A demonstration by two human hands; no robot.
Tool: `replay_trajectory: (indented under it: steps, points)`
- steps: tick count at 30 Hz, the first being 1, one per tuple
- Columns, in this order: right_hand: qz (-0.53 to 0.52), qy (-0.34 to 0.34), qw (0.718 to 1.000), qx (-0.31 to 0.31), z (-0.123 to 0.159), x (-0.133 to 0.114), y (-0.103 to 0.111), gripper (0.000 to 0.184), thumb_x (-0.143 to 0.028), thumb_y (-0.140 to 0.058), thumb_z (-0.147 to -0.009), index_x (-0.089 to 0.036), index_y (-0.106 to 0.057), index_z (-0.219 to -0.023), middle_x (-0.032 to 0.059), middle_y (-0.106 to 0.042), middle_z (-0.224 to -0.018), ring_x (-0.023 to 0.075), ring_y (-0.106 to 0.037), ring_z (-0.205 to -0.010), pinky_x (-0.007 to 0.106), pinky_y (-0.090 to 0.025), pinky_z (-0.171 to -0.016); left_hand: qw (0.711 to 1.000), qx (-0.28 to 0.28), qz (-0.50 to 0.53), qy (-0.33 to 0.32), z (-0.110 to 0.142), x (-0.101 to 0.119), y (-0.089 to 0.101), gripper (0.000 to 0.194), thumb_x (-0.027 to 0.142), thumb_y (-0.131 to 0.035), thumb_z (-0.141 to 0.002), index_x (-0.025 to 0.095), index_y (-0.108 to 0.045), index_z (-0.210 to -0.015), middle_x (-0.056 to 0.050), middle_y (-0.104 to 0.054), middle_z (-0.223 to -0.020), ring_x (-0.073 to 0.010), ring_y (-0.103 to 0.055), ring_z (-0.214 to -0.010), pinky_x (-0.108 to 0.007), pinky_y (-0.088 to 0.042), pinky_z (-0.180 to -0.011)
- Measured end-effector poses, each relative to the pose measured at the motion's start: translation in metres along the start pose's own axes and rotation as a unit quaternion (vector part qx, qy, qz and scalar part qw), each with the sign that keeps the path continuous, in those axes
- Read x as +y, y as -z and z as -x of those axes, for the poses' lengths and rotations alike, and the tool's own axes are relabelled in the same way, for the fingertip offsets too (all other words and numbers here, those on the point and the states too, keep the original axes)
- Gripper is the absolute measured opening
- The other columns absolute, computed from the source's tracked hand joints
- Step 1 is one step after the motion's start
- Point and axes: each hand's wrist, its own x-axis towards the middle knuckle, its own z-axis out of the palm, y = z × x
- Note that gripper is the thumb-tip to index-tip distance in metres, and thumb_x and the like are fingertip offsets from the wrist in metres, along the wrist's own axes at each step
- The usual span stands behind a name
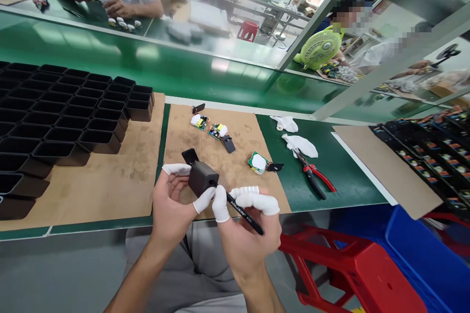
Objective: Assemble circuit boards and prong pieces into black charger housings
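Observation:
My left hand (174, 205), with white finger cots on thumb and forefinger, grips a black plastic housing (201, 179). A small black plate (190, 156) sticks out at the housing's far end. In my right hand (249, 230), also in white finger cots, is a slim black hand tool (244, 212) with white lettering. It points at a hole in the near end of the housing; its tip is hidden by my fingers. Beyond my hands, two circuit boards (218, 131) with black plates lie on the brown board. Another circuit board (258, 162) with a white pad lies to the right.
Rows of open black housings (69, 122) stand at left. Red-handled pliers (314, 174) and white finger cots (300, 145) lie at right, before a rack of assembled parts (433, 151). A red stool (367, 264) stands below. Co-workers sit across the bench.

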Motion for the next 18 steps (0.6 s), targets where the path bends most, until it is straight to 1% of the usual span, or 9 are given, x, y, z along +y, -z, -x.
replay_trajectory:
  steps: [2, 5, 7, 8, 10, 12, 16, 18]
  points:
    - [0.009, -0.032, 0.999, -0.033, -0.008, -0.001, 0.002, 0.024, -0.01, -0.084, -0.095, -0.026, -0.066, -0.095, -0.0035, -0.067, -0.083, 0.0145, -0.069, -0.073, 0.027, -0.062, -0.066, 1.0, 0.004, -0.007, -0.003, 0.001, 0.001, 0.0, 0.055, 0.027, -0.108, -0.07, 0.022, -0.069, -0.109, -0.002, -0.076, -0.105, -0.016, -0.077, -0.096, -0.024, -0.065, -0.09]
    - [0.027, -0.052, 0.989, -0.134, -0.021, -0.002, 0.008, 0.01, -0.014, -0.076, -0.103, -0.024, -0.075, -0.103, 0.0006, -0.075, -0.09, 0.0154, -0.074, -0.078, 0.027, -0.064, -0.072, 1.0, 0.009, -0.007, -0.007, 0.003, 0.001, -0.001, 0.056, 0.026, -0.108, -0.069, 0.023, -0.068, -0.109, -0.001, -0.076, -0.106, -0.015, -0.077, -0.098, -0.023, -0.064, -0.093]
    - [0.023, -0.065, 0.979, -0.194, -0.026, -0.002, 0.012, 0.015, -0.016, -0.07, -0.106, -0.022, -0.081, -0.113, 0.0035, -0.08, -0.094, 0.0166, -0.078, -0.081, 0.027, -0.066, -0.074, 1.0, 0.017, -0.009, -0.01, 0.004, 0.001, -0.001, 0.057, 0.026, -0.108, -0.069, 0.023, -0.069, -0.11, 0.0, -0.076, -0.108, -0.0144, -0.077, -0.101, -0.022, -0.063, -0.095]
    - [0.019, -0.072, 0.975, -0.211, -0.028, -0.002, 0.014, 0.018, -0.016, -0.069, -0.107, -0.022, -0.082, -0.118, 0.0043, -0.082, -0.095, 0.0175, -0.08, -0.082, 0.028, -0.067, -0.074, 1.0, 0.019, -0.012, -0.012, 0.004, 0.001, -0.001, 0.058, 0.025, -0.108, -0.068, 0.023, -0.069, -0.11, 0.0, -0.076, -0.108, -0.0142, -0.077, -0.101, -0.021, -0.062, -0.096]
    - [0.016, -0.08, 0.972, -0.222, -0.03, -0.003, 0.017, 0.021, -0.017, -0.067, -0.108, -0.022, -0.085, -0.12, 0.0058, -0.085, -0.097, 0.0196, -0.083, -0.086, 0.029, -0.068, -0.077, 1.0, 0.021, -0.016, -0.014, 0.004, 0.0, -0.002, 0.058, 0.025, -0.108, -0.068, 0.023, -0.069, -0.111, 0.0, -0.076, -0.109, -0.0144, -0.077, -0.102, -0.022, -0.062, -0.097]
    - [0.021, -0.083, 0.969, -0.231, -0.031, -0.003, 0.019, 0.021, -0.018, -0.067, -0.109, -0.023, -0.086, -0.118, 0.0071, -0.087, -0.101, 0.0214, -0.084, -0.091, 0.031, -0.069, -0.081, 1.0, 0.018, -0.018, -0.016, 0.005, 0.0, -0.003, 0.058, 0.025, -0.108, -0.068, 0.023, -0.069, -0.111, 0.0, -0.076, -0.109, -0.0147, -0.077, -0.102, -0.022, -0.063, -0.097]
    - [0.014, -0.089, 0.96, -0.264, -0.032, -0.003, 0.024, 0.023, -0.019, -0.065, -0.111, -0.023, -0.086, -0.12, 0.0068, -0.086, -0.103, 0.0198, -0.083, -0.09, 0.028, -0.068, -0.079, 1.0, 0.012, -0.024, -0.014, 0.005, 0.0, -0.003, 0.058, 0.025, -0.108, -0.069, 0.023, -0.068, -0.111, -0.001, -0.076, -0.109, -0.0149, -0.077, -0.102, -0.023, -0.063, -0.097]
    - [0.015, -0.082, 0.961, -0.264, -0.032, -0.002, 0.025, 0.023, -0.018, -0.066, -0.111, -0.023, -0.084, -0.123, 0.0066, -0.086, -0.105, 0.0193, -0.083, -0.091, 0.027, -0.068, -0.079, 0.999, 0.011, -0.028, -0.013, 0.005, 0.0, -0.002, 0.058, 0.026, -0.108, -0.069, 0.023, -0.068, -0.111, -0.001, -0.076, -0.109, -0.0151, -0.077, -0.101, -0.023, -0.063, -0.096]
